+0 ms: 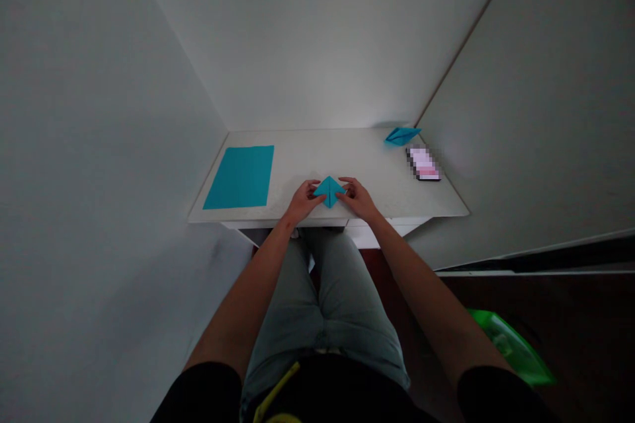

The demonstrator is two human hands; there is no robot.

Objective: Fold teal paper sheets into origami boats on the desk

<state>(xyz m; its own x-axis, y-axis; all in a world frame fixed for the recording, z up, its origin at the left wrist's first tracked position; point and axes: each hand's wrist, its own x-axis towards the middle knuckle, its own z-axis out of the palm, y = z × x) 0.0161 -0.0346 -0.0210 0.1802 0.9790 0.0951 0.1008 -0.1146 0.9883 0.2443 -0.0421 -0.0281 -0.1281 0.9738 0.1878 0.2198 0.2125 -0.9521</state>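
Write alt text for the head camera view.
Left hand and right hand hold a folded teal paper diamond at the near edge of a white desk. A flat teal sheet lies to the left; a second folded teal paper and a pixelated phone lie at far right.

Movement above the white tabletop (317, 158) is bounded by white walls at the left (99, 145), rear (317, 33) and right (520, 112). The gap between the left hand (303, 203) and right hand (358, 199) is occupied by a folded teal paper diamond (328, 191). Leftward travel is obstructed by a flat teal paper sheet (240, 177). Travel toward the far right corner is obstructed by a small folded teal paper piece (403, 135) and a black-edged phone with a pixelated screen (423, 163). Forward passage is afforded between the sheet and the small piece.
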